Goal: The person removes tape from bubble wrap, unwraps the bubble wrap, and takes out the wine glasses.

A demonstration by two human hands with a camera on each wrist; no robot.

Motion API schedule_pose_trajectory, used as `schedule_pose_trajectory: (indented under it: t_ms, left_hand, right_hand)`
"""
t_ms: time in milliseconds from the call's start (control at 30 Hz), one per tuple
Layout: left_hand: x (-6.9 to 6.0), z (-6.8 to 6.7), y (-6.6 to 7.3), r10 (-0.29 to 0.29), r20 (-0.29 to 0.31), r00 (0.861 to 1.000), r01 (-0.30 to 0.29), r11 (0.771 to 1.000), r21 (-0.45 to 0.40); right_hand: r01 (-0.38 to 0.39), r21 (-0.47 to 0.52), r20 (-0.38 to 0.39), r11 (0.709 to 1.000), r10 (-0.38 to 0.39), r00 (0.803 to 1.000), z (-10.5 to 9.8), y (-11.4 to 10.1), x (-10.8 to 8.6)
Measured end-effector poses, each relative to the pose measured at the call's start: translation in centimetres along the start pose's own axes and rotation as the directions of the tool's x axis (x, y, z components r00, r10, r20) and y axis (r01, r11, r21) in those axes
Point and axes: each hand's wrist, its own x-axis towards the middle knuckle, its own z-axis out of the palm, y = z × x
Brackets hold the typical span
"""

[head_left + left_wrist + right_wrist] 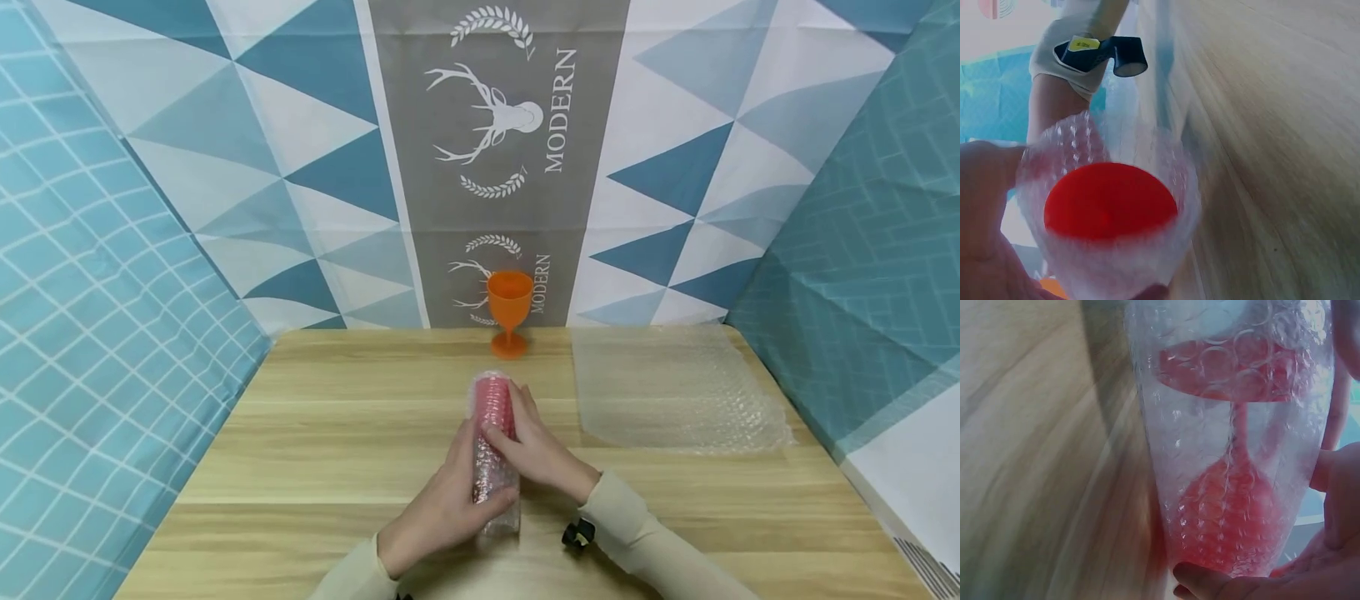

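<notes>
Red goblet (pixel 1110 200) shows through clear bubble wrap (pixel 1194 440); left hand (pixel 444 504) and right hand (pixel 538 450) grip it, fingers (pixel 1204 579) curled.

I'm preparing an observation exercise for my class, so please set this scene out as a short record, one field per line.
Surface: wood-grain table
Item in hand: red goblet rolled in clear bubble wrap
Its direction: base at the near end, bowl at the far end
Left hand: grips the nearer part
Right hand: grips farther along
Standing: orange goblet, upright near the far edge
Lying flat: separate bubble-wrap sheet, far right
</notes>
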Motion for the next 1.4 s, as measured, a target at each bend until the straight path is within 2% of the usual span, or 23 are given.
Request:
schedule_pose_trajectory:
  t_ms: [133, 267, 433, 600, 867, 1033, 1167, 1400]
  left_hand:
    - [-0.1, -0.1, -0.1, -0.014, 0.006, 1.0, 0.014, 1.0, 0.006]
    - [-0.2, -0.3, -0.6, -0.044, 0.006, 0.999, 0.044, 0.998, -0.039]
    - [-0.5, -0.2, -1.2, -0.084, 0.011, 0.996, 0.084, 0.995, -0.056]
    - [-0.5, -0.3, -1.6, -0.091, 0.015, 0.996, 0.091, 0.994, -0.052]
    - [-0.3, -0.8, -2.3, -0.092, 0.016, 0.996, 0.093, 0.989, -0.116]
    - [-0.2, -0.8, -2.7, -0.105, 0.014, 0.994, 0.106, 0.984, -0.143]
    - [-0.3, -0.7, -2.8, -0.092, 0.007, 0.996, 0.092, 0.984, -0.15]
    - [-0.3, -0.6, -3.0, -0.085, -0.008, 0.996, 0.082, 0.983, -0.165]
  right_hand:
    - [-0.003, -0.012, 0.0, 1.0, 0.003, 1.0, -0.3, 0.6, -0.1]
    - [0.026, -0.014, 0.003, 1.0, -0.026, 1.0, -0.6, 0.8, -0.4]
    - [0.082, 0.028, 0.003, 0.996, -0.082, 0.997, -0.7, 1.0, -0.6]
    - [0.096, 0.069, -0.014, 0.993, -0.095, 0.995, -0.7, 1.4, -0.9]
    - [0.073, 0.144, 0.035, 0.987, -0.078, 0.996, -0.4, 1.9, -1.1]
    - [0.039, 0.142, 0.057, 0.989, -0.048, 0.997, -0.4, 2.0, -1.3]
    - [0.022, 0.161, 0.058, 0.987, -0.032, 0.998, -0.5, 1.8, -1.4]
    - [0.021, 0.17, 0.094, 0.985, -0.038, 0.995, -0.6, 2.1, -1.5]
